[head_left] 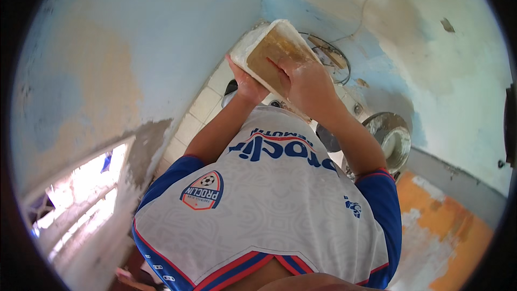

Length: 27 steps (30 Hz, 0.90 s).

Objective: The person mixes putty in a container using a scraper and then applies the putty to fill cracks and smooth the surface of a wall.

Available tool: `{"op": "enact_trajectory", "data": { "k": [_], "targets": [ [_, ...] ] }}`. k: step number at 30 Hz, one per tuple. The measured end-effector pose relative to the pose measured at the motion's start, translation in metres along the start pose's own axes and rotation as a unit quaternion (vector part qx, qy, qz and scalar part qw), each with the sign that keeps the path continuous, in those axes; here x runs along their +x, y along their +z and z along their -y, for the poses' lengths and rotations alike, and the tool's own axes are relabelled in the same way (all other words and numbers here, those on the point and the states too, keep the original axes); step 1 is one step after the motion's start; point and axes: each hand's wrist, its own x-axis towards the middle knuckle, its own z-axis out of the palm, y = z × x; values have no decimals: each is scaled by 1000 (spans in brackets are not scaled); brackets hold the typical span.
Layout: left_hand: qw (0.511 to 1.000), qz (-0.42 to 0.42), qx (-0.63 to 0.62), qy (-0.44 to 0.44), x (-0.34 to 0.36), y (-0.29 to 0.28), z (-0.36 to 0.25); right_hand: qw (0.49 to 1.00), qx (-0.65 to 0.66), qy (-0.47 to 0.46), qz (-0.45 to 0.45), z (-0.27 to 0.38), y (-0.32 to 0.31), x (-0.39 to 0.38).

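Right now I see both hands raised in front of the chest, working on a white tray (pixel 264 48) with a brown, stained inner face. My left hand (pixel 249 83) is closed around the tray's lower edge, fingers tucked underneath and thumb on the rim, so it carries the weight. My right hand (pixel 306 83) lies flat on the brown face with the fingers spread and pressing, not clasped around anything; whether a cloth or sponge sits under the palm I cannot tell. The tray is tilted, its open side turned toward me, held up over a tiled counter (pixel 202 110) that runs along the pale blue wall (pixel 134 32). A round metal bowl (pixel 393 137) stands off to the right, well apart from the hands, and a wire ring (pixel 331 54) shows behind the tray. A white and blue shirt (pixel 269 205) fills the lower view and hides much of the counter. My worry is the one-handed hold: the left hand pinches only one edge, and if the tray is wet, a firm push from the right hand could twist it out of that grip and drop it onto the tiles. Pressing hard in the middle could also flex or crack the thin wall, and the tilt would let any loosened residue run down toward the shirt.
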Motion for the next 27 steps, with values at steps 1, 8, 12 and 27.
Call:
{"op": "enact_trajectory", "data": {
  "k": [1, 8, 12, 27],
  "targets": [
    [999, 41, -3, -23, 5, -4, -3, 998, 45, 44, 5, 6, -7, 1],
    [984, 96, 4, -148, 62, 8, -21, 987, 18, 147, -61, 6, 2, 34],
    [963, 155, -34, -220, 95, -4, -47, 967, 77, 229, -80, 14, -3, 63],
    [918, 183, 15, -351, 159, -26, -99, 934, -26, 346, -87, 37, 42, 121]
  ]
}}
